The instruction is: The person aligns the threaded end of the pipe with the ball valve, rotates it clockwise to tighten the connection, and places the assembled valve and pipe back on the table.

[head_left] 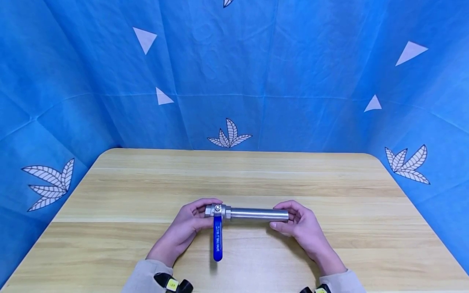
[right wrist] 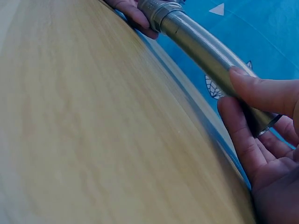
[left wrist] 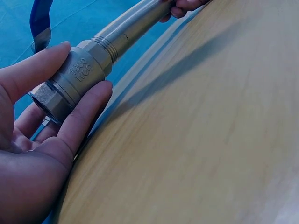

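A steel ball valve (head_left: 224,211) with a blue lever handle (head_left: 218,240) is joined to a smooth metal pipe (head_left: 253,213). My left hand (head_left: 187,226) grips the valve body, thumb on one side and fingers on the other. Raised lettering shows on the valve (left wrist: 79,70) in the left wrist view, and screw threads are visible where the pipe (left wrist: 133,28) enters it. The pipe's free end is pinched between the thumb and fingers of my right hand (head_left: 302,224). Both pieces are held level above the table, the lever pointing toward me.
A light wood table (head_left: 234,175) with rounded far corners lies under the hands. Blue cloth (head_left: 234,61) printed with white triangles and leaves hangs behind it and along both sides. Each wrist carries a black strapped device (head_left: 172,283) with a yellow label.
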A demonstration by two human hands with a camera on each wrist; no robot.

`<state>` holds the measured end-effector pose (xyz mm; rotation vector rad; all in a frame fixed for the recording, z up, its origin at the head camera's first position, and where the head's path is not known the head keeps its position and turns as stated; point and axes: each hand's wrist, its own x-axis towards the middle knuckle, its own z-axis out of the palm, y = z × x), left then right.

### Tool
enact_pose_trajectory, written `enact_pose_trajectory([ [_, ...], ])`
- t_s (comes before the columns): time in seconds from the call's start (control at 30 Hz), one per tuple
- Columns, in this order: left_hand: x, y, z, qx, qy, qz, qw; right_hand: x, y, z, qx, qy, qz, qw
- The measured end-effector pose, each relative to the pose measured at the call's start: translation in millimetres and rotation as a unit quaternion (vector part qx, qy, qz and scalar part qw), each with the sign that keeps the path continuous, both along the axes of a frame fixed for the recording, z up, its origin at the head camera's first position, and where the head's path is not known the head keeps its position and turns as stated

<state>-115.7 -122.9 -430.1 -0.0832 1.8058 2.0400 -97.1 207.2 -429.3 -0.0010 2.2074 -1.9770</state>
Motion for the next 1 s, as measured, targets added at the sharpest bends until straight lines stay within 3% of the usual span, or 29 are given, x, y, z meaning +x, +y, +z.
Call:
enact_pose_trajectory([
  [0.2,-0.2,0.0,0.2,-0.001,-0.002,0.0,1.0,-1.5,0.8,-4.8,-0.01,0.058,0.008,0.9982],
  [0.33,-0.4,0.0,0.3,-0.005,-0.002,-0.001,1.0,-1.1,1.4,-5.3,-0.015,0.076,0.013,0.9969],
  [0.77,-0.5,-0.3,0.6,-0.007,0.001,-0.003,1.0,0.3,0.2,-1.4,0.002,0.061,0.005,0.9981],
  [1.0,-0.5,-0.6,0.8,-0.005,-0.003,0.0,1.0,1.0,1.0,-2.6,-0.021,0.053,0.019,0.9982],
])
